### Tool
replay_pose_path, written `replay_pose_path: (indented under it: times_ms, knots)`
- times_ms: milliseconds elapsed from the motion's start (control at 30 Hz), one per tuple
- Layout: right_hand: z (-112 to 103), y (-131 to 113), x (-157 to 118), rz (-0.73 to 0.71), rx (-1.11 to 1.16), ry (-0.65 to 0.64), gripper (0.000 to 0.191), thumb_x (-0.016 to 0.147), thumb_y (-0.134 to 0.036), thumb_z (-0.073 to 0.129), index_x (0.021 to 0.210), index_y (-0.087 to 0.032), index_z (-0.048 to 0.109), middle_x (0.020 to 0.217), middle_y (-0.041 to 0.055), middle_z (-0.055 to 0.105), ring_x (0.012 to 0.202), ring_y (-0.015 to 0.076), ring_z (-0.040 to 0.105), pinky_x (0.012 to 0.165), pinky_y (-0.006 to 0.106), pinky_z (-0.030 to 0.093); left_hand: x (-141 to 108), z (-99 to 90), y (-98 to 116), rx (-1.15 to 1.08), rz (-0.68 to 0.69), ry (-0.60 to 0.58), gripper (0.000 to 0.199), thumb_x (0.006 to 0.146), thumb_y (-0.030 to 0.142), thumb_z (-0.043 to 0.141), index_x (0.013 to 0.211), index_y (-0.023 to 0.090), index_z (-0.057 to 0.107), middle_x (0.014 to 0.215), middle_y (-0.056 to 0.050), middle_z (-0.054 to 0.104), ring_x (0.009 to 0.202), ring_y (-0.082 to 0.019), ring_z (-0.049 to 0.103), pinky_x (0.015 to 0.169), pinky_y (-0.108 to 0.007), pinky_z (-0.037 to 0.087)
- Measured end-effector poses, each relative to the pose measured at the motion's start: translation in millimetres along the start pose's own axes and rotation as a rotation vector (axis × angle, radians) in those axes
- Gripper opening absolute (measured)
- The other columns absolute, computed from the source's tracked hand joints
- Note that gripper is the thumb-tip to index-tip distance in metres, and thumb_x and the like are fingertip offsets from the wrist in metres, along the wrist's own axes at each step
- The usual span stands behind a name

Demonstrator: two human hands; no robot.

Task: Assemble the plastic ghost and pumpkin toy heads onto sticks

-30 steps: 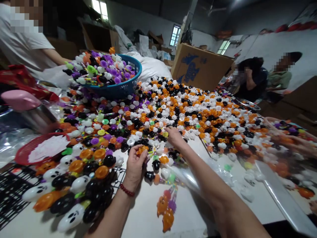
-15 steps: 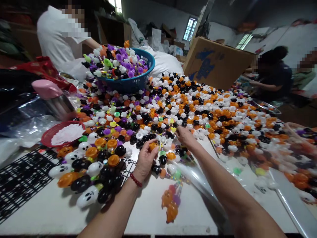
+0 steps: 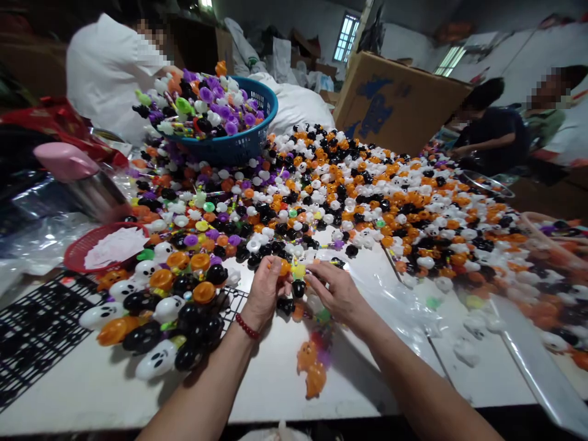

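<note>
My left hand, with a red bead bracelet on its wrist, is closed around small plastic Halloween toys. An orange toy shows at its fingertips. Facing it, my right hand has its fingers bent together at a yellow toy. A black toy hangs just below, between both hands. Under the hands, an orange bat-shaped toy lies on the white table with red and purple pieces beside it. Some of the pieces inside my hands are hidden by the fingers.
A large heap of toys spreads across the table. Larger ghost toys lie left by a black grid. Behind are a blue basket, a red basket, a pink-topped flask and a cardboard box. Other people work behind the heap.
My right hand has come back from the heap toward my left hand, and its fingers now meet the yellow toy. My left fingers have closed on the orange toy. The view has shifted slightly.
</note>
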State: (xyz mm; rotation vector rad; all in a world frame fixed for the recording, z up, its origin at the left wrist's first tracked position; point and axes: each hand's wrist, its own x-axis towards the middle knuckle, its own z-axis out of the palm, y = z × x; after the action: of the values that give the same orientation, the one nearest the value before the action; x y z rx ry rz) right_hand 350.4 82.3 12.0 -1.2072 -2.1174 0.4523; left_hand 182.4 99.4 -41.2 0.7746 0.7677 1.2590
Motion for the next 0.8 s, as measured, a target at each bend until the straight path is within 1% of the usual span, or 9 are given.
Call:
replay_pose_path:
  times_ms: [133,300,467,567,667,733,800]
  knots:
    - [-0.7,1.8,-0.8,-0.012,-0.049,-0.01,0.02,0.1,-0.027,0.048,0.108,-0.021,0.065,0.091,0.0064,0.066,0.085,0.0188,0.06,0.078,0.032,0.046,1.0,-1.8,-2.9,0.053,0.007,-0.022,0.039,0.087,0.057,0.059,0.094,0.021,0.045,0.067,0.005,0.057,0.047,-0.006,0.049,0.044,-0.016,0.037]
    - [-1.3,1.9,-2.9,-0.002,-0.115,-0.009,0.022,0.1,-0.028,0.047,0.109,-0.021,0.065,0.089,0.0065,0.063,0.082,0.019,0.059,0.076,0.032,0.046,2.0,-2.3,-5.2,0.071,0.0,-0.033,0.038,0.088,0.056,0.058,0.094,0.021,0.044,0.067,0.005,0.056,0.047,-0.005,0.048,0.045,-0.016,0.038]
    - [-5.3,-2.5,-1.8,-0.027,-0.188,-0.065,0.021,0.099,-0.027,0.049,0.107,-0.02,0.067,0.088,0.0073,0.063,0.082,0.0198,0.058,0.078,0.033,0.045,0.3,-2.7,-4.8,0.108,-0.011,-0.056,0.037,0.089,0.056,0.056,0.094,0.021,0.044,0.066,0.006,0.055,0.046,-0.006,0.048,0.045,-0.017,0.037]
    - [-8.0,-4.0,1.2,-0.021,-0.151,-0.095,0.02,0.099,-0.026,0.05,0.107,-0.02,0.067,0.088,0.007,0.064,0.082,0.0193,0.058,0.078,0.033,0.045,-1.2,-3.3,-4.9,0.166,0.01,-0.066,0.036,0.091,0.057,0.052,0.092,0.021,0.044,0.064,0.006,0.053,0.045,-0.005,0.043,0.042,-0.016,0.032]
    - [-7.8,-4.0,4.4,0.006,-0.062,-0.121,0.018,0.098,-0.024,0.051,0.103,-0.02,0.067,0.086,0.0056,0.065,0.08,0.018,0.059,0.074,0.03,0.045,-2.8,-3.7,-6.2,0.204,0.018,-0.071,0.037,0.09,0.058,0.052,0.089,0.021,0.044,0.06,0.008,0.045,0.046,-0.006,0.038,0.041,-0.016,0.027]
    - [-5.5,-4.4,5.4,0.015,-0.021,-0.139,0.016,0.097,-0.023,0.052,0.097,-0.019,0.067,0.082,0.0046,0.065,0.077,0.0172,0.058,0.072,0.029,0.044,-4.2,-3.1,-7.5,0.198,0.011,-0.08,0.038,0.089,0.058,0.054,0.088,0.022,0.044,0.058,0.009,0.04,0.045,-0.006,0.034,0.042,-0.016,0.027]
    - [-1.5,-6.3,4.8,0.025,-0.006,-0.144,0.017,0.097,-0.022,0.051,0.091,-0.019,0.067,0.079,0.0037,0.064,0.074,0.0166,0.057,0.07,0.028,0.043,-5.9,-1.6,-8.5,0.193,-0.004,-0.075,0.039,0.088,0.059,0.055,0.087,0.022,0.044,0.058,0.009,0.039,0.045,-0.006,0.033,0.043,-0.017,0.028]
